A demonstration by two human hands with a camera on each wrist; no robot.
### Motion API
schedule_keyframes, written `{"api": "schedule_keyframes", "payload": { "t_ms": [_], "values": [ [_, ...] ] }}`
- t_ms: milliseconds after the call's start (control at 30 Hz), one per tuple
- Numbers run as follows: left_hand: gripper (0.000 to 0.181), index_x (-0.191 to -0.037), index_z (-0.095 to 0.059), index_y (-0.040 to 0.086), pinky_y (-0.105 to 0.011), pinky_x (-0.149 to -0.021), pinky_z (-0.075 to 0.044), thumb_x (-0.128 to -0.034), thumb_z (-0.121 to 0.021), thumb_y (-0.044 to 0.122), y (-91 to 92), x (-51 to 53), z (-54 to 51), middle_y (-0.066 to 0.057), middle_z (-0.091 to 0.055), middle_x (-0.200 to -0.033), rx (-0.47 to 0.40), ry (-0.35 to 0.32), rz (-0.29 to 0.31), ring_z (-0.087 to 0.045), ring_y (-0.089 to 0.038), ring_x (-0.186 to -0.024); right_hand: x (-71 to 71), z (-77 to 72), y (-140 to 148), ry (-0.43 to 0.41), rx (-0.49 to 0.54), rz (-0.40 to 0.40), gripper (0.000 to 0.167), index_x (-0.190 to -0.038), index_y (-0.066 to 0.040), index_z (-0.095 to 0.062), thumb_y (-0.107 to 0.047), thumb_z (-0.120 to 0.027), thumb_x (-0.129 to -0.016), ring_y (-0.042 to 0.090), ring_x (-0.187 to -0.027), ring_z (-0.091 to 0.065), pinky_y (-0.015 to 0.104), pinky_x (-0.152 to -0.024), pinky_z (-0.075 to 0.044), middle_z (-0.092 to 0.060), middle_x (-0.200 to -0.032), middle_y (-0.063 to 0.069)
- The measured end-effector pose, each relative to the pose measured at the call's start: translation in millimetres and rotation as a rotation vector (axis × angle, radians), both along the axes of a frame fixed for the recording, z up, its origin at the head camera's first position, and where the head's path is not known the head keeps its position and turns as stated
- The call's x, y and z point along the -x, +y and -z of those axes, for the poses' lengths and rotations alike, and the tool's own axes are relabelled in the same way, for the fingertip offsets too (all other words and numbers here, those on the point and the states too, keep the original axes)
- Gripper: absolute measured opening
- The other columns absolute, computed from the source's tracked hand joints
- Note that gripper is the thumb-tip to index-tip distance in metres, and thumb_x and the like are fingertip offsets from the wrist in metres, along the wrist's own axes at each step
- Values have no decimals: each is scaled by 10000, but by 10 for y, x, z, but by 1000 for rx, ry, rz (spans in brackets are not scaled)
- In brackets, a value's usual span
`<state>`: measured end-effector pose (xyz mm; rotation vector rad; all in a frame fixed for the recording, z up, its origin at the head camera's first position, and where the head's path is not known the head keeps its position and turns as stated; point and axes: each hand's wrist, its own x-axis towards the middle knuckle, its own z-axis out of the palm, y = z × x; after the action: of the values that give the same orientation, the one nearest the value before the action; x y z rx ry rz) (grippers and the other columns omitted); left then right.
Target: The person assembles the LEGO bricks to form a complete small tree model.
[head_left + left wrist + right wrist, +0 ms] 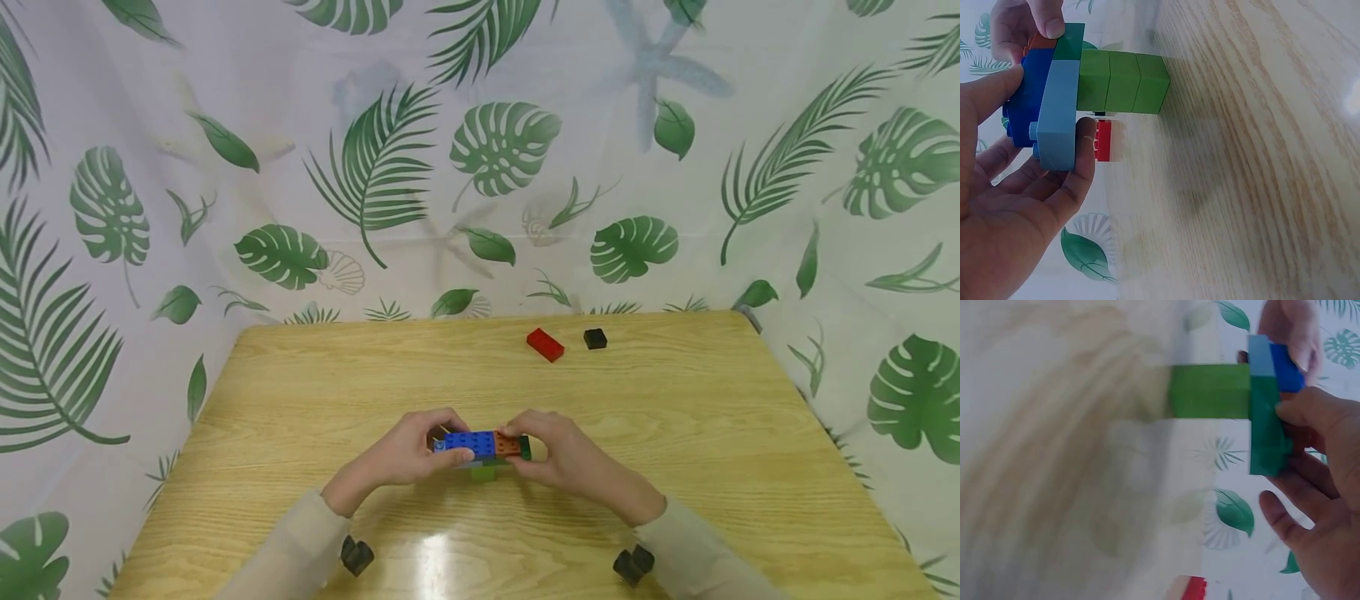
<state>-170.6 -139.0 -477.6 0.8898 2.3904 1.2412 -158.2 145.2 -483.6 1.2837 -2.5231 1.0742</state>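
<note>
Both hands hold a T-shaped build of toy bricks over the table. Its stem is a column of light green bricks (1124, 81). Above that lie a light blue brick (1059, 119) and a dark green brick (1266, 428), side by side. A blue brick (471, 443) and an orange-brown brick (507, 442) form the top layer, studs up. My left hand (412, 450) grips the left end, thumb against the blue brick and fingers around the light blue one. The right hand (561, 452) pinches the right end at the orange-brown and dark green bricks.
A red brick (545, 344) and a small black brick (596, 338) lie near the far edge of the wooden table (337, 375). Leaf-patterned cloth (495, 242) hangs behind and at both sides. Black wrist devices (356, 555) show beside the sleeves.
</note>
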Motion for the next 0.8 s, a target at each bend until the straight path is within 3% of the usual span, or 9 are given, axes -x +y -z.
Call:
{"api": "schedule_keyframes", "payload": {
  "t_ms": [333,800],
  "values": [
    [266,-1181,-701,136,-264,-763,-561,-1011,-727,339,-9,3,13,-58,-738,-1101,-3,-4,4,-664,-90,-866,34,-145,24,-225,-79,3,294,-1197,-35,-715,-51,-804,-917,252,-1082,-732,480,-913,-610,-765,-1188,114],
    [283,-1202,-708,127,-286,-796,-573,-1004,-741,326,-6,-27,25,-45,-733,-1100,-25,-29,-22,-664,-117,-896,24,-100,36,-258,-65,38,284,-1209,-72,-719,-76,-798,-935,271,-1128,-724,501,-942,-596,-767,-1203,91]
  ]
}}
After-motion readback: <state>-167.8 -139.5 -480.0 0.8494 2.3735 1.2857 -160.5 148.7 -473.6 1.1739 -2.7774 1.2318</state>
